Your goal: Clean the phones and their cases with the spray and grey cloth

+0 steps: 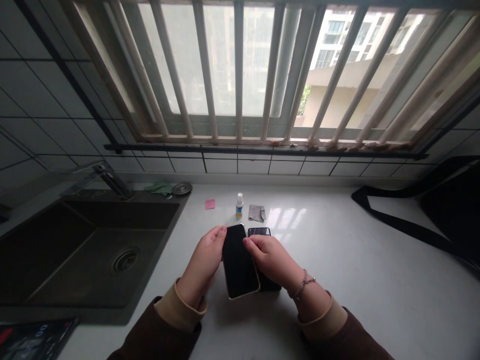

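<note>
A phone (240,265) with a dark screen and a light-coloured edge is held between both hands above the white counter. My left hand (208,255) grips its upper left edge, thumb near the top corner. On the upper right edge, my right hand (270,257) pinches it with the thumb at the rim. Partly hidden beneath the phone and my right hand lies a second dark, flat device (259,231). Just beyond stand a small white-capped bottle (239,206), a grey cloth (257,213) and a pink note (210,204).
To the left is a sink (150,255) with a faucet (112,180), a green cloth (160,188) and a round metal strainer (182,188) behind it. A black bag (450,210) with a strap rests at the right. A dark panel (37,337) sits at the lower left.
</note>
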Action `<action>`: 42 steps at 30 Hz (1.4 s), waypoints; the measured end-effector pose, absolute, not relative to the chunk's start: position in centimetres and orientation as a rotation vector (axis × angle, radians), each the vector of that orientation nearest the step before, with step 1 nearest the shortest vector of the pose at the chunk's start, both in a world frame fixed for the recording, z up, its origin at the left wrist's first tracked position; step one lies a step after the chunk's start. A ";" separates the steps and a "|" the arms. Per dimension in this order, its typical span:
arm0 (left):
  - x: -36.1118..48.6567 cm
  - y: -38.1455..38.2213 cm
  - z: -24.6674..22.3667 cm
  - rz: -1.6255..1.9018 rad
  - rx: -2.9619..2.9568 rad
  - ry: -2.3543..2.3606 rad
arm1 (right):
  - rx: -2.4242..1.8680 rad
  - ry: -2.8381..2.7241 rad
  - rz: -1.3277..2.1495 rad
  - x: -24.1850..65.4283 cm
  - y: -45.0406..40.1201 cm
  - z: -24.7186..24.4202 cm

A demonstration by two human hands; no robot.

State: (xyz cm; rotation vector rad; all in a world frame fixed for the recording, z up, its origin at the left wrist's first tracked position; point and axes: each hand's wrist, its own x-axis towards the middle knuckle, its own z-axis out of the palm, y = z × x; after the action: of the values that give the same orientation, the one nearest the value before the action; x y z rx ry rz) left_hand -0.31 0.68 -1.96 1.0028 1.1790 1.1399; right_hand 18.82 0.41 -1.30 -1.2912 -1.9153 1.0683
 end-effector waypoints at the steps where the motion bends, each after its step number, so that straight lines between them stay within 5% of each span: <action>1: -0.4 0.7 -2.2 1.118 1.033 1.210 | -1.305 -1.914 1.055 18.7 0.4 -1.4; 15: -0.8 0.6 -1.8 1.103 1.291 1.675 | -1.182 -2.069 1.167 18.1 -0.6 -0.9; 25: -0.6 0.7 -2.7 0.998 1.606 1.906 | -1.604 -1.935 0.210 21.0 3.3 -3.8; 42: -0.3 0.5 -2.9 0.455 1.972 2.232 | -1.767 -1.948 0.333 20.8 9.0 -5.6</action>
State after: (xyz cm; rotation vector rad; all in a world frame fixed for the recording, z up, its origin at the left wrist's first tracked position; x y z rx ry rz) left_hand -0.27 0.52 -2.89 1.9721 2.2321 0.4546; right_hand 20.78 9.01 -5.56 -1.7669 -1.9481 0.3334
